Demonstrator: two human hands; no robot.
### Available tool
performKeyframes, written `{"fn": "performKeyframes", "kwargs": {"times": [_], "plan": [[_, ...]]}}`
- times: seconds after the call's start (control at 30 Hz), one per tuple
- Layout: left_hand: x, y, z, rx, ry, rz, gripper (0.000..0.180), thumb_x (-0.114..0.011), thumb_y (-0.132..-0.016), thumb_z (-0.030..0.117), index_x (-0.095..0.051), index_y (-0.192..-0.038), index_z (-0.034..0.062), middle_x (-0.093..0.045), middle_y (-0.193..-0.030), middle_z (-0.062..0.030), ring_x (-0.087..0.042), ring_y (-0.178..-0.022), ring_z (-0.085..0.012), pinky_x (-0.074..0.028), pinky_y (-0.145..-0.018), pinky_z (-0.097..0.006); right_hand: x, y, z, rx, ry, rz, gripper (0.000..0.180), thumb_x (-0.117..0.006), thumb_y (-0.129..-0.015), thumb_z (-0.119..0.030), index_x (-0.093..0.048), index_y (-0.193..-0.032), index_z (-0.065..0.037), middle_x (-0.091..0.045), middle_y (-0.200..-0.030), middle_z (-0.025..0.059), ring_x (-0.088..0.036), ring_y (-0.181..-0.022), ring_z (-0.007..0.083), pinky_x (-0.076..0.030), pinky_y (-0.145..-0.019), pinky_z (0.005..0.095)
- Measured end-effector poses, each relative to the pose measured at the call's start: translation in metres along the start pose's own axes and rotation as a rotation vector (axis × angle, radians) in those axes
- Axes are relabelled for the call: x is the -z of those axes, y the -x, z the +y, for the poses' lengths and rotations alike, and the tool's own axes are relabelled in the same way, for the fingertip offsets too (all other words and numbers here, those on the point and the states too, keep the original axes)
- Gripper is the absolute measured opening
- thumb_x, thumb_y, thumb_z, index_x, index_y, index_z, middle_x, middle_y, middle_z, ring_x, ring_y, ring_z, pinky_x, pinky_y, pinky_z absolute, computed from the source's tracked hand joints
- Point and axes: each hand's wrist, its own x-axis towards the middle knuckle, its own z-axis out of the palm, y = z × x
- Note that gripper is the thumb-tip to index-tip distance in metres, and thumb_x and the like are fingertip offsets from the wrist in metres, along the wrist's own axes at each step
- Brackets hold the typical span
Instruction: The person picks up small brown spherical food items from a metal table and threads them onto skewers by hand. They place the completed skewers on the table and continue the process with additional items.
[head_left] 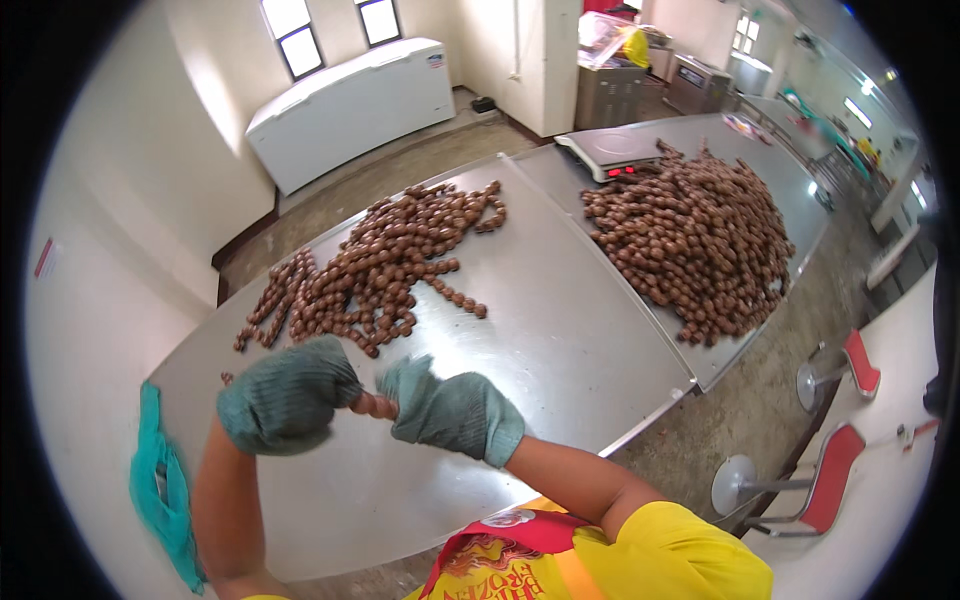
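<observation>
So, way over on the left there's a teal cloth [160, 490] bunched up along the left edge of the steel table [560, 340]. Next comes the left hand [288, 398] in a green knit glove, curled shut around a strand of brown links [374, 405], above the surface's left part, with a short bit poking out toward the right hand. Past the far edge, a white chest freezer [350, 110] sits by the wall. A messy pile of linked brown strands [380, 265] lies along that far edge, spreading from the left part almost to the far right corner. The right hand [450, 408], gloved the same, meets the strand's other end; it's blurry, so I can't tell how tight its fingers are. Across the seam, a second steel table [555, 182] has a flat scale [612, 150] at its far edge and a way bigger heap of links [690, 240] reaching close to its near edge. Furthest right, two red-seated stools [838, 480] stand on the floor.
</observation>
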Motion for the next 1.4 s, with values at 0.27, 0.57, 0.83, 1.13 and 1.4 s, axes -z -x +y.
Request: {"fn": "performKeyframes", "kwargs": {"times": [0.27, 0.57, 0.83, 1.13, 1.4], "plan": [[-0.043, -0.053, 0.058, -0.088, -0.087, -0.208, 0.030, -0.101, -0.088, 0.020, -0.093, -0.114, 0.0067, -0.081, -0.118, -0.0164, -0.080, -0.113, -0.0396, -0.066, -0.100, -0.048, 0.080, 0.119, 0.055, -0.627, -0.972, -0.577, 0.045, -0.063, -0.127, -0.064, -0.068, -0.140, -0.021, -0.081, -0.104, 0.0064, -0.077, -0.079, 0.0259, -0.063, -0.068, 0.0419], [-0.042, -0.122, 0.142, -0.228, -0.047, -0.132, 0.024, -0.099, -0.083, 0.010, -0.090, -0.104, 0.0053, -0.076, -0.108, -0.0153, -0.079, -0.108, -0.0376, -0.064, -0.093, -0.048, 0.172, 0.163, 0.065, -0.958, -1.029, -0.436, 0.062, -0.054, -0.128, -0.065, -0.072, -0.115, -0.007, -0.084, -0.095, 0.0085, -0.066, -0.063, 0.0156, -0.057, -0.060, 0.0373], [-0.079, -0.160, 0.127, -0.157, 0.075, -0.138, 0.024, -0.093, -0.083, 0.003, -0.086, -0.106, 0.0067, -0.073, -0.105, -0.0134, -0.076, -0.110, -0.0329, -0.063, -0.097, -0.045, 0.176, 0.214, 0.082, -0.157, 0.127, 0.006, 0.049, -0.082, -0.113, -0.039, -0.065, -0.147, -0.009, -0.078, -0.116, 0.0226, -0.084, -0.082, 0.0373, -0.067, -0.062, 0.0518], [-0.199, -0.131, 0.116, -0.165, 0.590, 0.049, 0.066, -0.100, -0.079, 0.005, -0.076, -0.140, 0.0055, -0.072, -0.142, -0.0149, -0.072, -0.135, -0.0347, -0.058, -0.121, -0.046, 0.208, 0.216, 0.088, -0.517, -0.655, -0.162, 0.044, -0.086, -0.111, -0.024, -0.065, -0.145, -0.006, -0.079, -0.119, 0.0186, -0.085, -0.091, 0.0383, -0.071, -0.084, 0.0487], [-0.248, -0.124, 0.188, 0.022, 1.393, -0.059, 0.053, -0.091, -0.098, 0.008, -0.082, -0.150, 0.0043, -0.073, -0.163, -0.0197, -0.077, -0.140, -0.0332, -0.067, -0.113, -0.054, 0.211, 0.173, 0.077, -0.328, -0.078, -0.209, 0.031, -0.078, -0.115, -0.022, -0.073, -0.140, -0.004, -0.076, -0.122, 0.0234, -0.082, -0.109, 0.0409, -0.068, -0.093, 0.0499]]}}
